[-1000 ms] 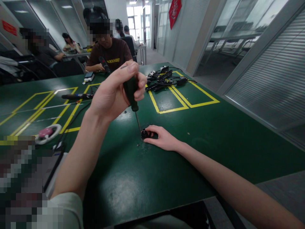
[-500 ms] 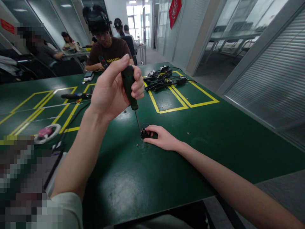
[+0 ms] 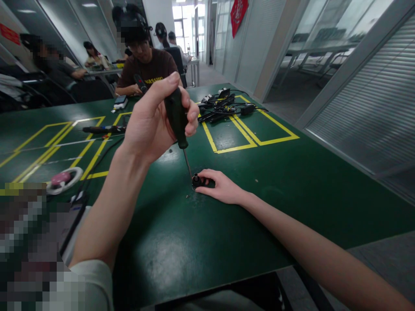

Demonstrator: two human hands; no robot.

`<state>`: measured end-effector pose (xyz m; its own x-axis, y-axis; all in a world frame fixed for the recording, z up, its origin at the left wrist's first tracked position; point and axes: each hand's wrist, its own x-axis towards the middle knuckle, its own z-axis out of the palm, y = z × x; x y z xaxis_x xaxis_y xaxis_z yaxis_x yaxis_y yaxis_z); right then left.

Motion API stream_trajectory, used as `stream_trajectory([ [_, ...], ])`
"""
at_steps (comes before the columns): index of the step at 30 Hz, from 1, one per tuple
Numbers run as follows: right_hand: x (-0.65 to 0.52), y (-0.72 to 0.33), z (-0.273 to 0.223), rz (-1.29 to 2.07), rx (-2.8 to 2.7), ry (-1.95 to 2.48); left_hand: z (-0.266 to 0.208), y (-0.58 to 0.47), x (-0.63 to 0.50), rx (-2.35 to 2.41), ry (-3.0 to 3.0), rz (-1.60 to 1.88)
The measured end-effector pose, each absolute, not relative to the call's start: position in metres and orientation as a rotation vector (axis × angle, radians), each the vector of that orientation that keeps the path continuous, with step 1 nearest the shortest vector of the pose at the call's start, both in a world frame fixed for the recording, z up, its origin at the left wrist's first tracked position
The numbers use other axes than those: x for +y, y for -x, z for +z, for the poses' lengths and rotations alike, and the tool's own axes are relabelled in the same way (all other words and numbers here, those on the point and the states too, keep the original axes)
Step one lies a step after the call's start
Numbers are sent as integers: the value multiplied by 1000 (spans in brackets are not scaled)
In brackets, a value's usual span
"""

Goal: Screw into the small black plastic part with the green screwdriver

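Observation:
My left hand [image 3: 155, 116] is wrapped around the dark green handle of a screwdriver [image 3: 177, 119], thumb on top of its end. The thin metal shaft slants down to a small black part with a round metal tip [image 3: 196, 182]; whether the blade sits in a screw is too small to tell. My right hand [image 3: 220, 185] pinches that black part from the right and steadies it on the green table [image 3: 194, 250]. A tiny metal piece [image 3: 187, 196], perhaps a screw, lies just left of the part.
A tangle of black cables and tools [image 3: 220, 106] lies at the back, by yellow tape rectangles. Left are a dark-handled tool [image 3: 100, 129], a white ring with a pink middle [image 3: 63, 179] and a black cable. A person [image 3: 145, 69] sits across the table.
The fingers of my left hand have shifted slightly around the screwdriver handle. The black part and my right hand stay in place.

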<state>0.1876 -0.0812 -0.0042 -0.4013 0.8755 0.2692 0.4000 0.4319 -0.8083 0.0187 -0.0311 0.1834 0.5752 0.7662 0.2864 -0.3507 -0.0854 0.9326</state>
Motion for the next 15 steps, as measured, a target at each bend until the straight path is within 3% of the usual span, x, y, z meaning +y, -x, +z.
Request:
stream_trajectory([
  [15, -81, -187, -3, 859, -1981, 1057, 184, -19, -32, 319, -1362, 924],
])
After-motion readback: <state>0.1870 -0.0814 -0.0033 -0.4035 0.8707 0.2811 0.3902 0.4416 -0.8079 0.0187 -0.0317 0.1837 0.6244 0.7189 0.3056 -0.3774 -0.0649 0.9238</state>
